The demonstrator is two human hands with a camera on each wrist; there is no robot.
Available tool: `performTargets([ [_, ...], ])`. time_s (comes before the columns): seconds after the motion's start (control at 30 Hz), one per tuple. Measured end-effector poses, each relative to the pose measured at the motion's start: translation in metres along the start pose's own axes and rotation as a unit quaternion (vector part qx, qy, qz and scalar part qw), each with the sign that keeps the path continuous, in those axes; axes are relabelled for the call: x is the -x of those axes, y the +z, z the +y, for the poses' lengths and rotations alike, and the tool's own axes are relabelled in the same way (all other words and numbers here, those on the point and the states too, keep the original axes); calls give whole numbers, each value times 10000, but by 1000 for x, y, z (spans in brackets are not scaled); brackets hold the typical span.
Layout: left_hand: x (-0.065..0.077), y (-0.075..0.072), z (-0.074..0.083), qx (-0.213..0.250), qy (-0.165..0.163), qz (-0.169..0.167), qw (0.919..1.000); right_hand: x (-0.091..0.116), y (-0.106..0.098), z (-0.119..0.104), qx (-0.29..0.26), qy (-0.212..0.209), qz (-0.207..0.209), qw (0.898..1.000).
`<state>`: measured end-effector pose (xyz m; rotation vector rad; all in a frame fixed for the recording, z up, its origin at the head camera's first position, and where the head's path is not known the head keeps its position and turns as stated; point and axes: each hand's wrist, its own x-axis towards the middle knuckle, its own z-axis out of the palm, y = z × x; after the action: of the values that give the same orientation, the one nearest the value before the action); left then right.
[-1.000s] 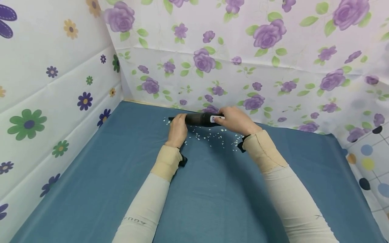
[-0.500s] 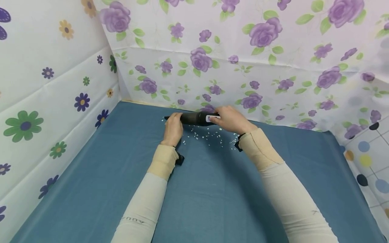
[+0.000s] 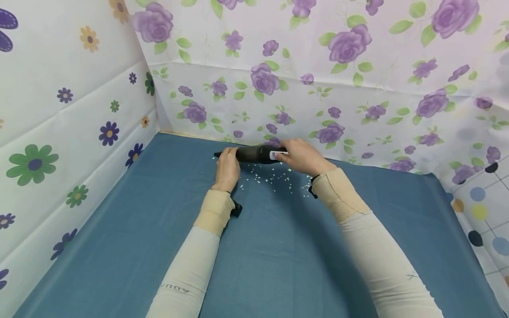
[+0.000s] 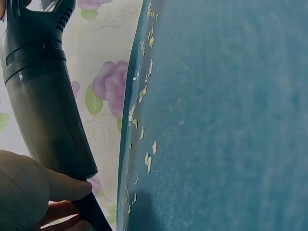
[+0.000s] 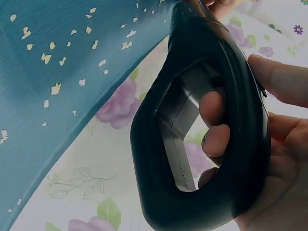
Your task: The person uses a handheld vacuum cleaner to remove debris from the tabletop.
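Observation:
A black handheld vacuum cleaner with a smoky see-through canister is held level above the far part of the table, its narrow nozzle pointing left. My right hand grips the loop handle; in the right wrist view several fingers curl through the loop, the thumb along its outer side. My left hand holds the nozzle end, thumb and fingers around the dark tube just past the canister. Small pale scraps lie scattered on the blue cloth beneath and in front of the vacuum.
The blue cloth covers the whole tabletop. A wall sheet with purple roses rises right behind the table's far edge, and a flower-patterned sheet stands along the left. White sheeting with coloured dots hangs at the right.
Both hands and the vacuum have shifted slightly left in the head view, mostly in the first half second, while the camera view also moved a little. The grip looks the same.

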<state>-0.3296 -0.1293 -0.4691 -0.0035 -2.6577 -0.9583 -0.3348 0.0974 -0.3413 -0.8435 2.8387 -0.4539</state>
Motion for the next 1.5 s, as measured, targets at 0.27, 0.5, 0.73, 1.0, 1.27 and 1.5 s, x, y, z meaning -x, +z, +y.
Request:
performTargets([
  [0.27, -1, 0, 1, -12, -78, -1, 10000, 0, 2, -1, 41, 35, 33, 10000],
  [0.5, 0, 0, 1, -59, -33, 18, 10000, 1, 0, -2, -88, 82, -23, 9999],
  [0.73, 0, 1, 3, -274, -68, 112, 9995, 1, -2, 1, -260, 112, -97, 9996],
  [1.0, 3, 0, 10, -423, -104, 61, 9990, 2, -3, 6, -263, 51, -94, 9996],
  [1.27, 5, -2, 13, -521, -87, 136, 9985, 0, -3, 6, -152, 38, -72, 9999],
  [1.5, 4, -3, 12, -518, -80, 91, 9986, -1, -2, 9, -188, 34, -90, 9998],
])
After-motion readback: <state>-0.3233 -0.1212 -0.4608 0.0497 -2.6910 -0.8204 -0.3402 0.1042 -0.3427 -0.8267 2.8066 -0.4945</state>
